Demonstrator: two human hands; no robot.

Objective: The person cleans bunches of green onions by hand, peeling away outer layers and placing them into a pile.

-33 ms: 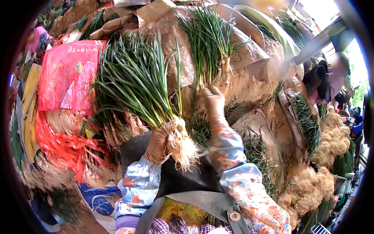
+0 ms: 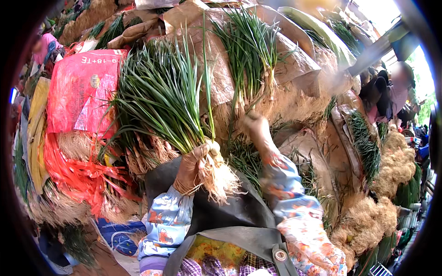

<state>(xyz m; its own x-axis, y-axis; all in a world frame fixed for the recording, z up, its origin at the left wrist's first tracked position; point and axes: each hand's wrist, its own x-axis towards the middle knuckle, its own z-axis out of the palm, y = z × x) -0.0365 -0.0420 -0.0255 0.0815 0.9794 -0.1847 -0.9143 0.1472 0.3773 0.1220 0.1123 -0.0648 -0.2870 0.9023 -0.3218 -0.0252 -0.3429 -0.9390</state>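
Note:
My left hand is wrapped round a thick bunch of green garlic, just below the leaves. The long leaves fan up and to the left. White stem ends and pale roots hang out on the right side of the fist. My right hand, blurred, has its fingers curled at the root ends of a smaller heap of green garlic lying ahead. A thin stem shows by its fingertips, but what they grip is hard to make out. A dark apron covers my lap.
Brown sheeting lies under the smaller heap. To the left are a red sack, red plastic strips and rooted bundles. Loose green stalks lie by my right forearm. Root masses are piled at right; a person is beyond.
My right hand has drawn back slightly toward me and to the right, away from the smaller heap. My left hand and its bunch have hardly moved.

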